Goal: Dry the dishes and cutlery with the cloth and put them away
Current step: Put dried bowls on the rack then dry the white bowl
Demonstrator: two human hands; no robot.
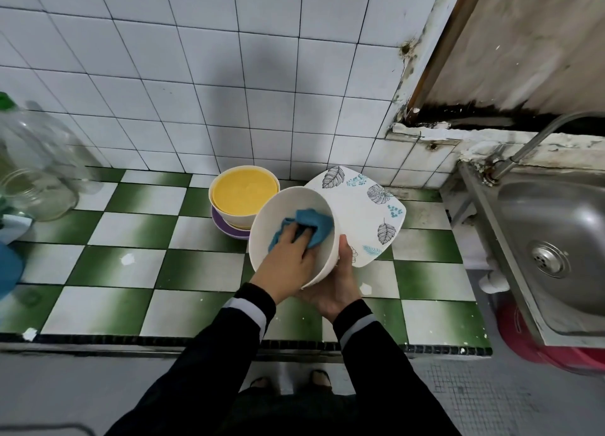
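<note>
Green-and-white tiled counter (114, 298), purple bowl (226, 228), leaf-patterned plate (360, 213), clear bottles (39, 154)

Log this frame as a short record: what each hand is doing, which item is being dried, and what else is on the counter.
left hand: grips the blue cloth, pressed inside the white bowl
right hand: holds the white bowl from below, thumb on its rim
bowl pose: tilted, opening towards the camera, above the counter
behind the bowl: square leaf-patterned plate
stack: yellow-lined bowl on a purple dish
sink: steel, right of the counter
cutlery: none in view
</note>
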